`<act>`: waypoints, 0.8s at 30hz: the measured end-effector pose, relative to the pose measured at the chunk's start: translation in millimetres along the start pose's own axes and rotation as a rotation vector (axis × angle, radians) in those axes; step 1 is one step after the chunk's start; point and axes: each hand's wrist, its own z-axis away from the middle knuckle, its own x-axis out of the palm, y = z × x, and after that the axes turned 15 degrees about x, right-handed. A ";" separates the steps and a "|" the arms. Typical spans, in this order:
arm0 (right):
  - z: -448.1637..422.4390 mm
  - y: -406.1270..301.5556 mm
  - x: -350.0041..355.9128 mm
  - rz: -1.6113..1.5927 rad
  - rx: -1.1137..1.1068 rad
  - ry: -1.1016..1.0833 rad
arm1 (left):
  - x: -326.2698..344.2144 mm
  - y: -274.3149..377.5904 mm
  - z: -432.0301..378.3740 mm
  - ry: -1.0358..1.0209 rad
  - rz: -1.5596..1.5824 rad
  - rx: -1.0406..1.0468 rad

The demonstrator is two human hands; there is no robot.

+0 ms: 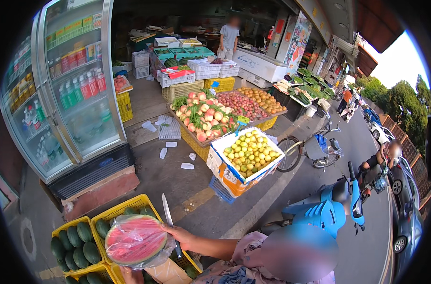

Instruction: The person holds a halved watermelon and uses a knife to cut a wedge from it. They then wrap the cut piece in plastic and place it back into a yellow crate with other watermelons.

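Observation:
A cut watermelon half [137, 238] in clear plastic film is held up over the yellow crates, its red face showing. At its lower edge, my left hand [133, 275] supports it, partly cut off by the picture's bottom rim. My right hand [181, 237] grips a long knife [167, 210], the blade pointing up and away and the dark handle [178, 250] showing below the fingers. The same hand's thumb lies against the wrapped melon's right edge. Under the melon is a piece of cardboard [168, 272] bearing writing.
Yellow crates [95, 232] of whole watermelons [81, 252] stand below. A glass-door drinks fridge [77, 88] is at left. Ahead are a box of yellow-green fruit [249, 152] and peaches [204, 115]. A blue scooter [318, 213] and a bicycle [307, 147] stand right. A person [229, 39] stands farther back.

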 end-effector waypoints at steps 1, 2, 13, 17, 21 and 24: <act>1.2 -0.5 -2.5 0.003 -0.001 0.004 | -1.1 -3.2 -0.2 0.009 0.000 0.002; 1.7 -0.4 -4.2 0.005 0.000 0.003 | -4.1 -5.4 0.8 0.018 -0.004 0.005; 2.6 15.1 -6.7 0.077 -0.075 0.083 | -15.8 -8.0 15.7 0.005 0.053 0.021; 17.3 21.1 4.5 0.265 -0.055 0.131 | -0.6 -2.0 11.6 -0.044 0.274 0.095; 51.7 28.8 59.2 0.469 -0.120 0.122 | 57.3 13.3 -27.7 -0.184 0.551 0.219; 26.1 38.1 42.6 0.868 -0.428 -0.080 | 67.6 12.5 -49.2 -0.143 0.562 0.233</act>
